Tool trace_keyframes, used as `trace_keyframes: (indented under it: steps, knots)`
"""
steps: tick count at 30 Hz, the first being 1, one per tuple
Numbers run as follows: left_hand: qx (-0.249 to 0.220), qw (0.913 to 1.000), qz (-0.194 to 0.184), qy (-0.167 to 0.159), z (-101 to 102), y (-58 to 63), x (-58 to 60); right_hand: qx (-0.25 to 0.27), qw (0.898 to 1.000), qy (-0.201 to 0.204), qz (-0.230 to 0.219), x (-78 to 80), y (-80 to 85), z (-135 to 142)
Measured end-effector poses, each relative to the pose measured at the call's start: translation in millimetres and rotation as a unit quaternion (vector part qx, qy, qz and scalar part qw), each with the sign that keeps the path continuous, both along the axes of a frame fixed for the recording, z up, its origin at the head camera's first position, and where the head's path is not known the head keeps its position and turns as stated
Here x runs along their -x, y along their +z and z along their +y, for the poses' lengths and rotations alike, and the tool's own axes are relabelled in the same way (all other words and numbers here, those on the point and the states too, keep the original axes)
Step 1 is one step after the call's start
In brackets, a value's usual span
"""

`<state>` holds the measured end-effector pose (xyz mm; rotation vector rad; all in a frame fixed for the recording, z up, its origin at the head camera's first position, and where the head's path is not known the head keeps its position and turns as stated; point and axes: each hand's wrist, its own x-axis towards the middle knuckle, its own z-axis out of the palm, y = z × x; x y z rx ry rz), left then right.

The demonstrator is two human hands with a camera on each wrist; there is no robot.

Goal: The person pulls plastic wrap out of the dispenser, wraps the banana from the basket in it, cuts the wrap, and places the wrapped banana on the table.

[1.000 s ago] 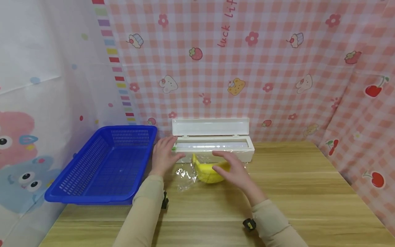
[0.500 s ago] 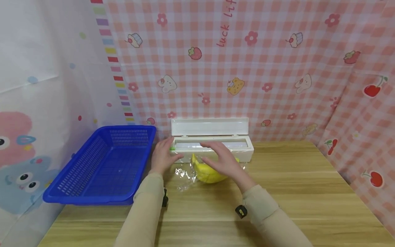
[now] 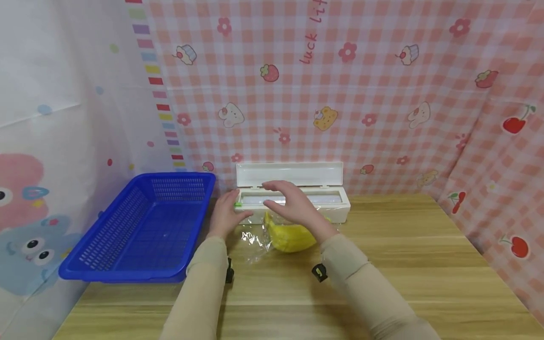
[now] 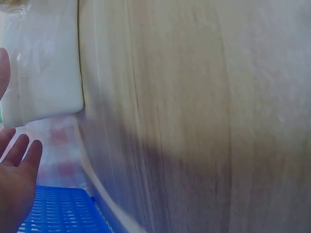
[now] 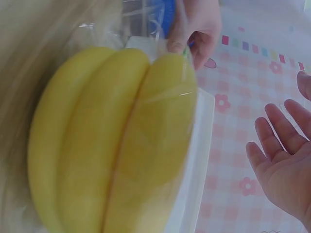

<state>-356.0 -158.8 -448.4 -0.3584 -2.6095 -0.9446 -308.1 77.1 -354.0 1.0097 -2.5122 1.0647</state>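
Note:
A white cling film box (image 3: 331, 216) stands at the back of the table with its lid (image 3: 289, 174) raised. Clear film (image 3: 255, 238) stretches from its front over a bunch of yellow bananas (image 3: 289, 240). My left hand (image 3: 223, 216) grips the box's left end, its thumb beside a small green piece (image 3: 238, 204). Above the box and bananas, my right hand (image 3: 297, 206) hovers with thumb and fingers apart, holding nothing. In the right wrist view the bananas (image 5: 102, 141) lie under the film, and that hand (image 5: 286, 160) has its fingers spread.
A blue plastic basket (image 3: 127, 275) stands left of the box, close to my left forearm. Behind the box hangs a pink checked cloth (image 3: 378, 94). The wooden table (image 3: 403, 264) extends to the right and front.
My right hand has moved left and up, from over the bananas to above the box opening. The left hand stays at the box's left end; bananas and film have not moved.

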Motion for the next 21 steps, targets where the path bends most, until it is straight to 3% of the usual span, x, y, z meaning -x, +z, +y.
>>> trace_keyframes:
  steps: [10,21]
  knots:
    - [-0.062,0.9975,-0.032,0.006,1.8,2.2,1.6,0.01,0.999,-0.016,-0.035,17.9,12.7,-17.7]
    - [-0.088,0.9956,-0.028,0.015,2.1,1.5,-2.0,-0.01,0.998,-0.028,-0.046,31.3,17.0,-31.3]
